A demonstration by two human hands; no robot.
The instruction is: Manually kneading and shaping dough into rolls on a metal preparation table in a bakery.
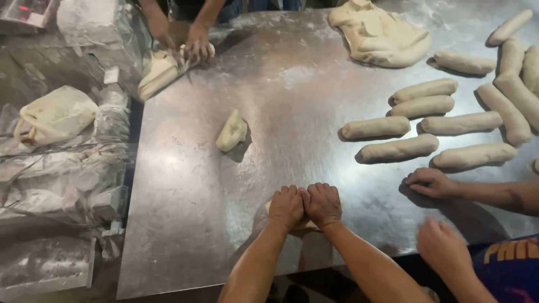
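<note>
Across a broad, flour-dusted stainless-steel tabletop (281, 84), dull light is reflecting off the scuffed metal, and the surroundings beyond its edges are lying in shadow. At the near edge, the person's left hand (286, 206) and right hand (323, 203) are pressing side by side, knuckles up and thumbs touching, onto a small pale piece of dough (268, 206) that is showing only at the left edge and under the wrists. Both sets of fingers are curling down over it, clenched loosely on the dough rather than spread flat.

Further up the tabletop, a small upright lump of pale dough (232, 131) is sitting alone, well apart from the hands. To the right, a group of long rolled dough logs (400, 148) is lying in rough rows, and a big slack mass of raw dough (377, 35) is resting at the far edge.

A co-worker's two hands (432, 182) are hovering at the right near the logs, one of them touching the metal. At the far left corner, another person's hands (197, 45) are working a folded slab of dough (160, 70).

Left of the tabletop, crumpled clear plastic sheeting (67, 168) is covering a metal machine, with a cream-coloured tied bag (55, 115) lying on top.
</note>
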